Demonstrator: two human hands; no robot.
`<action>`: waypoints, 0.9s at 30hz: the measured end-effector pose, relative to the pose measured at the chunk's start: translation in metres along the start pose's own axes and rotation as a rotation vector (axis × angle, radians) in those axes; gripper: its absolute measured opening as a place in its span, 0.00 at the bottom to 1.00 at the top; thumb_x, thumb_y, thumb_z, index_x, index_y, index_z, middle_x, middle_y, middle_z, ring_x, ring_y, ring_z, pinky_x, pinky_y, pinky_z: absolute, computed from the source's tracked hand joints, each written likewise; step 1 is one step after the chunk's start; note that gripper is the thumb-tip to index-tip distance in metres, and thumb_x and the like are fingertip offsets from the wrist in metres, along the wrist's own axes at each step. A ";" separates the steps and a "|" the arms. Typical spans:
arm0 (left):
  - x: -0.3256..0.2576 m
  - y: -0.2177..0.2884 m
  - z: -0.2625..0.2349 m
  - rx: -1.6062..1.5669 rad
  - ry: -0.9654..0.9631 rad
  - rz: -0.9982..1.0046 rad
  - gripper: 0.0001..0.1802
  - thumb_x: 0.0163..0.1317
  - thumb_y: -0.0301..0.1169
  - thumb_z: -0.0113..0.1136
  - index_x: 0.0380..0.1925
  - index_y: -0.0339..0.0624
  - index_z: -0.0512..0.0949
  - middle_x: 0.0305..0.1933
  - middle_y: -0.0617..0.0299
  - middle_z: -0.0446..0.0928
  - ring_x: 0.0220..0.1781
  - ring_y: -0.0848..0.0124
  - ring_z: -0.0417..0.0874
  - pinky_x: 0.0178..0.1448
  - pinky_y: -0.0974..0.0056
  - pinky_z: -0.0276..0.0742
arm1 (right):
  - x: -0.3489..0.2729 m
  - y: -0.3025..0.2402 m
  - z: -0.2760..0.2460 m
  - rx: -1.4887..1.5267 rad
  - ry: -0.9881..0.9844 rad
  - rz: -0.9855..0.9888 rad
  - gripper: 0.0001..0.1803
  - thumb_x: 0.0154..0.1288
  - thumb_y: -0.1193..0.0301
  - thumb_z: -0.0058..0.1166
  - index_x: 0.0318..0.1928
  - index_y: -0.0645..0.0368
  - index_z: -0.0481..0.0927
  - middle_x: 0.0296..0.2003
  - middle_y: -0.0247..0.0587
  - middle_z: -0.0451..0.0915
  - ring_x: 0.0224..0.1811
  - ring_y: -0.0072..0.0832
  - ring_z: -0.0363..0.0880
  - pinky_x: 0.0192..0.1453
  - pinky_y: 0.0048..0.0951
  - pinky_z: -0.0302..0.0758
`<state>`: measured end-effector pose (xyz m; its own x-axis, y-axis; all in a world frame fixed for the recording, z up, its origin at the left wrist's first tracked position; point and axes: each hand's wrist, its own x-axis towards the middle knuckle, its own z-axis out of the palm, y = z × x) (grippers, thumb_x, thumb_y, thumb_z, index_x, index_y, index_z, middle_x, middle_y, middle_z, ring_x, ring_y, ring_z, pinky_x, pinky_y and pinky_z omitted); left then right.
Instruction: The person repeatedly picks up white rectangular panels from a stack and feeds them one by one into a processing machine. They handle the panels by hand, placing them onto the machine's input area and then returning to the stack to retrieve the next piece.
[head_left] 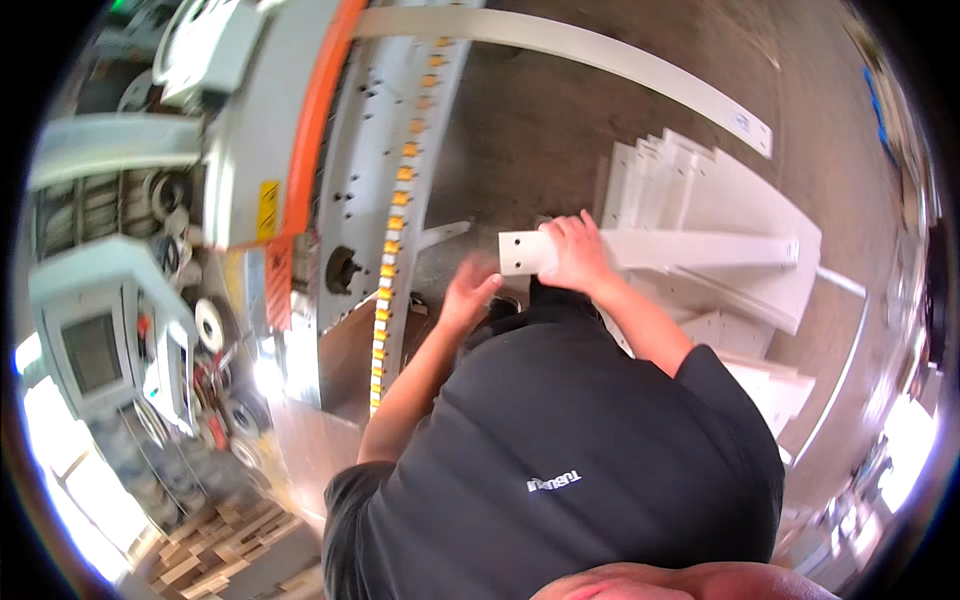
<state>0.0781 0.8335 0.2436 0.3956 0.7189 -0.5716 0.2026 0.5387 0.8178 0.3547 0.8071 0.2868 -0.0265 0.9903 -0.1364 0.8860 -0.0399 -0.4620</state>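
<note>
My right hand [577, 252] is closed around a long white board [690, 248], close to its near end. Two small dark holes show in that end, just left of the fingers. The board's other end reaches rightward over a stack of white panels [745, 195]. Beside the holed end is my left hand [468, 293], slightly blurred, its thumb apart from the fingers and nothing visible in it. A gap separates it from the board.
Left of me runs a machine with a strip of yellow rollers [398, 198] and an orange edge [318, 130]. Another long white board [580, 42] extends from it across the far side. A control cabinet [100, 340] stands further left. Wood pieces [215, 550] lie at lower left.
</note>
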 end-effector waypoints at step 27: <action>-0.073 -0.016 -0.216 -0.573 0.760 0.190 0.16 0.74 0.34 0.64 0.56 0.38 0.78 0.42 0.66 0.82 0.39 0.75 0.81 0.42 0.67 0.81 | -0.071 0.043 0.028 0.055 -0.420 0.328 0.39 0.70 0.32 0.52 0.35 0.61 0.82 0.33 0.55 0.83 0.38 0.49 0.82 0.46 0.46 0.76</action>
<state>-0.1473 0.8672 0.2571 -0.3485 0.7998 -0.4888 -0.3516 0.3719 0.8591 0.3815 0.7315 0.2526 0.0547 0.7867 -0.6150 0.8538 -0.3562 -0.3797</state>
